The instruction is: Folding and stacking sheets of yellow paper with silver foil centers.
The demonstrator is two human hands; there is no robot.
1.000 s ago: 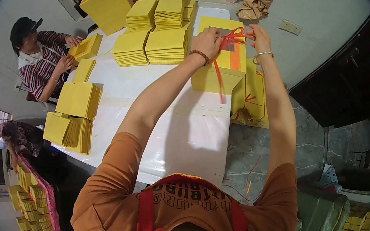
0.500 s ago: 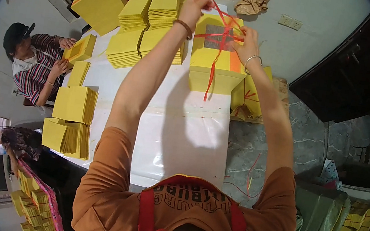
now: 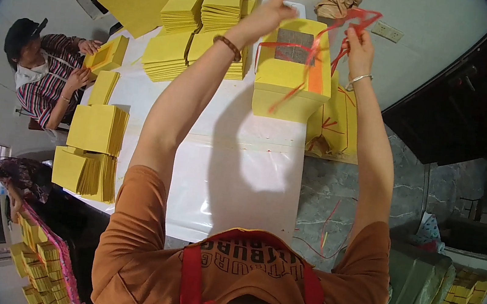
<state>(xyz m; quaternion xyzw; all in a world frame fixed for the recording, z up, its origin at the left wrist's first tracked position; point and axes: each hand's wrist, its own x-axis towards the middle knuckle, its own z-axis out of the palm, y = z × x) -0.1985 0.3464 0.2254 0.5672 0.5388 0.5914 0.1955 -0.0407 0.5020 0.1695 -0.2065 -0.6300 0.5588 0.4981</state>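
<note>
A yellow box (image 3: 287,99) with a grey-brown panel (image 3: 292,46) in its top stands at the table's far right. A red ribbon (image 3: 369,18) runs across the box, and one blurred strand hangs toward its near side. My right hand (image 3: 358,49) is closed on the ribbon, holding it up past the box's far right corner. At the box's far left, my left hand (image 3: 268,19) is raised with fingers stretched out and nothing in them.
Stacks of flat yellow sheets (image 3: 167,56) fill the table's far left, with more piles (image 3: 97,128) along its left edge. A person (image 3: 50,74) handles a yellow frame (image 3: 106,61) there. Yellow bundles tied in red (image 3: 334,118) lie beyond the table's right edge.
My left hand has let go of the ribbon and its fingers have opened. My right hand has moved up and right, pulling the ribbon. The ribbon crossing over the panel has come apart.
</note>
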